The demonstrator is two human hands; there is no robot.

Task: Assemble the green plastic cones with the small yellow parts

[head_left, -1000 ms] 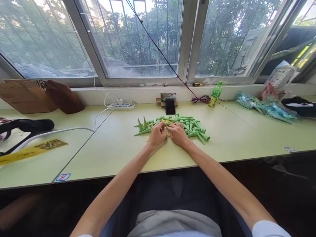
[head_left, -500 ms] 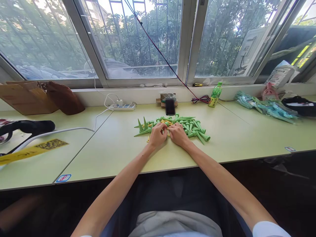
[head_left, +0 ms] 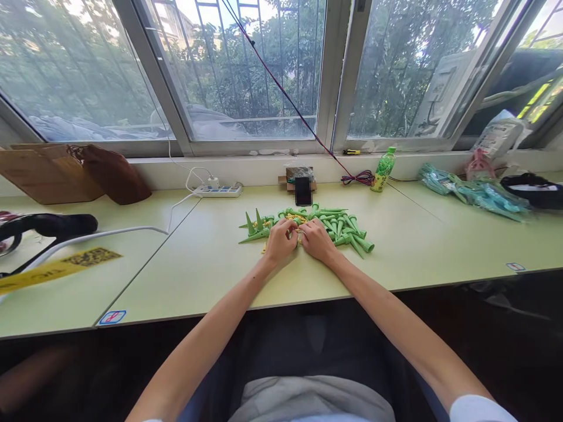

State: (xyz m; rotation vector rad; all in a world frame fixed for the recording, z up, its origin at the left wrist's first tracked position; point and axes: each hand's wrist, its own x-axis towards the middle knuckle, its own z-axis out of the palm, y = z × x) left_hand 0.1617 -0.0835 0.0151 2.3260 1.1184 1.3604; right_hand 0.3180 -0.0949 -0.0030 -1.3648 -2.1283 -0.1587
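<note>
My left hand (head_left: 281, 239) and my right hand (head_left: 316, 239) meet fingertip to fingertip low over the table. Both are closed in a pinch. Whatever lies between the fingers is tiny and mostly covered; a pale yellowish bit shows there, too small to name. Around and behind the hands spreads a heap of green plastic cone-shaped spikes (head_left: 341, 225), most lying on their sides. Two spikes (head_left: 250, 224) stand point up left of my left hand. Small yellow pieces (head_left: 299, 217) lie among the spikes just beyond my fingers, partly hidden by them.
Behind the heap a dark phone (head_left: 303, 191) leans on a small box. A green bottle (head_left: 383, 170) and coiled cable (head_left: 360, 177) stand further right, near teal plastic bags (head_left: 484, 193). On the left are a power strip (head_left: 220, 190), a white cable (head_left: 132, 230) and a brown bag (head_left: 116, 176).
Both hands keep almost the same place and pinch; the fingers have shifted only very slightly. The heap of spikes looks unchanged.
</note>
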